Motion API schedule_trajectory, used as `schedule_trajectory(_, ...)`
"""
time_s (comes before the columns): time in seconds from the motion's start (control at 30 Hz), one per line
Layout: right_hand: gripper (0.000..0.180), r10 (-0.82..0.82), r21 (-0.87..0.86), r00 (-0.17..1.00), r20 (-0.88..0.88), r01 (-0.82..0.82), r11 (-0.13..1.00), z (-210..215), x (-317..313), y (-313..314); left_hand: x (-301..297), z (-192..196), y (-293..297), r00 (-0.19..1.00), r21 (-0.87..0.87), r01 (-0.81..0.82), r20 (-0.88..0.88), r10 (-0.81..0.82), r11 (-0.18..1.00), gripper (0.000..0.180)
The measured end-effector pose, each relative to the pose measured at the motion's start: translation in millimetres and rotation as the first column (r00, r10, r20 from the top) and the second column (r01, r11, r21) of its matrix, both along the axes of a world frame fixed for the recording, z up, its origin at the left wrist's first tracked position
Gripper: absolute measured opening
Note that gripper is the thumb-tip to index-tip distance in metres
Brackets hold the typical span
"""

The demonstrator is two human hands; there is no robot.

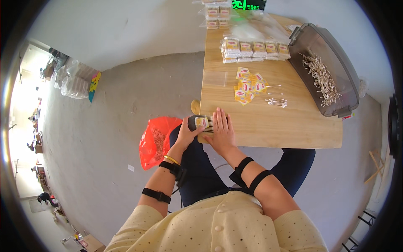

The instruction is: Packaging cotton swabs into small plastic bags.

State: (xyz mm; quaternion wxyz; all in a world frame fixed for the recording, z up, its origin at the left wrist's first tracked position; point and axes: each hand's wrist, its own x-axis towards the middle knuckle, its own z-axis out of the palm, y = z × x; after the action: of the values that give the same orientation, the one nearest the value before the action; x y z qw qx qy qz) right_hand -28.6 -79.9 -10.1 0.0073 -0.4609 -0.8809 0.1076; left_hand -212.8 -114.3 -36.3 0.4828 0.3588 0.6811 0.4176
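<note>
At the lower left corner of the wooden surface [277, 130], near the middle of the frame, lies a small pack of cotton swabs [204, 123] with a white and yellow label, between the person's two hands. The left hand [187, 134] is curled around the pack's left end, thumb pressed on its lower edge; the right hand [222, 128] is flattened, its fingers straight and close together across the right end, thumb spread below. Right of upper centre, loose labels [250, 86] lie in an overlapping pile, each white and yellow with a red oval mark carrying print too small to read; loose swabs [277, 102] lie just right of them. Above, a row of packs [257, 48] shows the same yellow and red design. A green sign [247, 4] with lettering is cut off by the top edge. At upper right, a grey bin [310, 42] holds many swabs; at centre left, a red bag [146, 147] sits on the floor.
</note>
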Motion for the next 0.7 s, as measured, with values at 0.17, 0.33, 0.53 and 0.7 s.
schedule_trajectory(0.17, 0.106, 0.0, 0.022, 1.0, 0.011, 0.0, 1.0, -1.5, 0.0, 1.3, 0.7, 4.2, 0.7, 1.0, 0.004, -0.011, 0.02, 0.011, 1.0, 0.053)
schedule_trajectory(0.33, 0.106, -0.004, 0.051, 1.0, -0.016, 0.005, 0.999, -4.4, 0.4, 1.0, -6.3, -8.0, 18.4, 0.965, -0.04, -0.225, 0.127, 0.228, 0.974, 0.052)
schedule_trajectory(0.53, 0.106, 0.014, 0.034, 0.996, -0.088, -0.011, 0.999, -4.3, -3.8, 0.3, -10.3, -28.5, 26.4, 0.913, 0.093, -0.14, -0.373, 0.165, 0.986, 0.052)
schedule_trajectory(0.7, 0.108, -0.014, 0.012, 0.998, -0.069, 0.015, 1.0, -6.0, -3.2, 0.4, 0.8, -23.3, 29.8, 0.832, 0.103, -0.112, -0.534, 0.15, 0.988, 0.047)
